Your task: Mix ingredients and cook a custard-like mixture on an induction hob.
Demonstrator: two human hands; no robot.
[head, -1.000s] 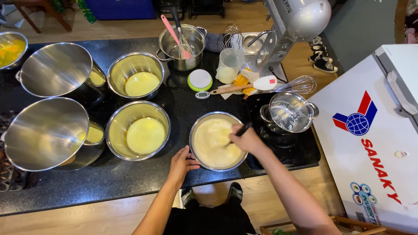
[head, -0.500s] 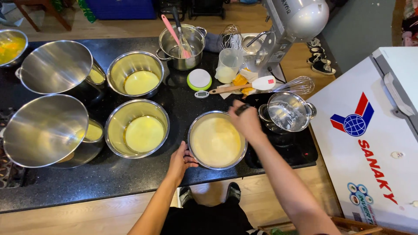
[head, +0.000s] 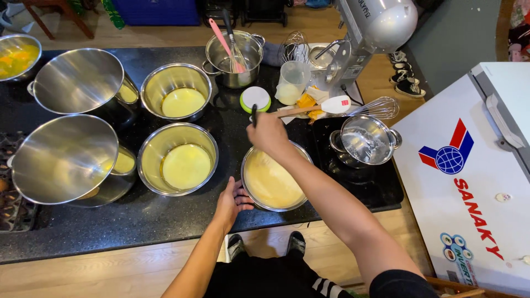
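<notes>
The left hand (head: 231, 201) rests against the near-left rim of a steel bowl (head: 255, 194) of pale batter on the black counter (head: 165, 221). The right hand (head: 266, 133) grips a dark-handled tool (head: 254, 113) above the bowl's far edge. Left stand more bowls; right, a small pot (head: 365, 140).

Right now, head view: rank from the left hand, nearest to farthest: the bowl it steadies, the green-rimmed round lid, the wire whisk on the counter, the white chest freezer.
From the left hand:
1. Batter bowl, touching it, just right.
2. Green-rimmed lid, straight back on the counter.
3. Wire whisk, back right, behind the small pot.
4. White chest freezer, far right, off the counter.
</notes>
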